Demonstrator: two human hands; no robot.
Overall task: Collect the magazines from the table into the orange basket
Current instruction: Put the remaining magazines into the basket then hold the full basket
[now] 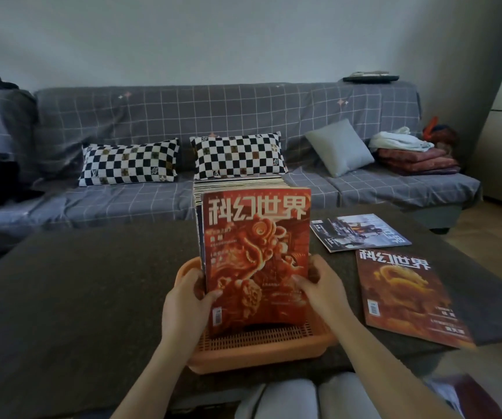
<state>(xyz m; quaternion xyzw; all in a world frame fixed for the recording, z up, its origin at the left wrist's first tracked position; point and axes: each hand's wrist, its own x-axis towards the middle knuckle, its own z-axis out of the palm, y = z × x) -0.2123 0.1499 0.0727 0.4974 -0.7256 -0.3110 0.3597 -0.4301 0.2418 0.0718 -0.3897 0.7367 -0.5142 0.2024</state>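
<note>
Head view, both hands, left (187,300), right (322,290), gripping upright red magazine (259,252) in orange basket (259,349)

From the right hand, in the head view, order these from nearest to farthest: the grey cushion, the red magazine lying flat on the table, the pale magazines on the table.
1. Red magazine lying flat: just right of the right hand, on the table.
2. Pale magazines: farther back on the table, to the right.
3. Grey cushion: on the sofa behind the table.

Home living room: covered sofa (213,122), cushions (237,155), low table (77,282).
</note>
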